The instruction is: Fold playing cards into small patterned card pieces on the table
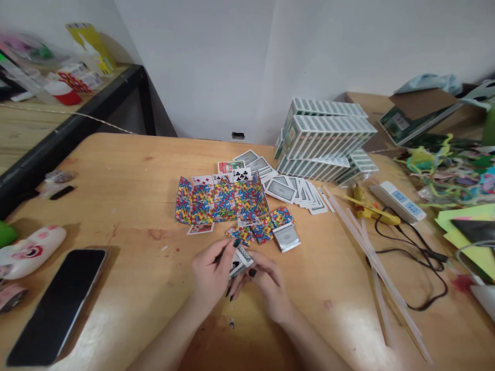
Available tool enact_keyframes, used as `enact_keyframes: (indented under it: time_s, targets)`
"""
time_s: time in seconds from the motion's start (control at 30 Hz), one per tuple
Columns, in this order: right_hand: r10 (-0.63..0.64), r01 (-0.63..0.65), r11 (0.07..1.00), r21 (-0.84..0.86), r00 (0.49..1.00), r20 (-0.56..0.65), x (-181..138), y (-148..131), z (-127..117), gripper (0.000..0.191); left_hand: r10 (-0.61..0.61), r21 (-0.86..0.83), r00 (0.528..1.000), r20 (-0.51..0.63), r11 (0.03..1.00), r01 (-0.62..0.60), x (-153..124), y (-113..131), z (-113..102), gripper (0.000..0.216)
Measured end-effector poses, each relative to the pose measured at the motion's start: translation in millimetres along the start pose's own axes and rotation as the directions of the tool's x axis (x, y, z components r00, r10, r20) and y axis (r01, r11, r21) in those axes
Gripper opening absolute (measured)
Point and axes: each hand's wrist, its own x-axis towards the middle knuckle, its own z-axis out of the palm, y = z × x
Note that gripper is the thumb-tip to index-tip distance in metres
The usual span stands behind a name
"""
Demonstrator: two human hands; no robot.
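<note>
Between my left hand [212, 270] and my right hand [268, 283] is a small set of playing cards [240, 263]. A black spade mark and grey patterned strips show on them; whether they are folded or joined I cannot tell. Both hands have their fingers closed on these cards, just above the table. Beyond them stands a low folded panel [224, 202] with a multicoloured pattern, and card faces show along its top edge. Closer to my hands lie small pieces with the same pattern [264, 230] and a grey-backed card block [286, 237].
Loose playing cards [281, 189] spread to the right of the panel, before stacked wrapped card boxes [328, 136]. Farther right are translucent glue sticks [371, 252], a yellow glue gun [361, 206], its black cable and a power strip [398, 201]. A phone [58, 306] lies left.
</note>
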Motion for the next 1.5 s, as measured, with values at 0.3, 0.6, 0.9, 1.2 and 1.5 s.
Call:
enact_keyframes:
  time_s: [0.3, 0.6, 0.9, 1.2, 1.5]
  targets:
    - [-0.393, 0.148, 0.735, -0.661, 0.888, -0.238, 2.9, 0.0, -27.1, 0.014, 0.459, 0.059, 0.887, 0.047, 0.885, -0.461, 6.0, -6.3, -0.6, 0.01]
    - [-0.601, 0.24, 0.404, -0.883, 0.797, -0.058, 4.0, -1.1, -30.2, 0.018, 0.577, 0.041, 0.813, 0.074, 0.813, -0.581, 7.0, -12.5, 9.2, 0.018]
    - [-0.611, 0.24, 0.385, -0.891, 0.79, -0.052, 2.8, 4.7, -31.9, 0.02, 0.703, 0.189, 0.709, 0.055, 0.69, -0.698, 6.9, -3.0, 8.1, 0.023]
    - [-0.608, 0.201, 0.391, -0.898, 0.789, -0.088, 2.1, 3.2, -30.9, 0.019, 0.733, 0.345, 0.664, 0.149, 0.591, -0.729, 2.1, -8.5, 5.7, 0.029]
    - [-0.527, 0.173, 0.51, -0.842, 0.837, -0.147, 4.0, -0.8, -37.1, 0.015, 0.699, 0.295, 0.651, 0.297, 0.581, -0.759, 2.2, -14.2, -0.5, 0.038]
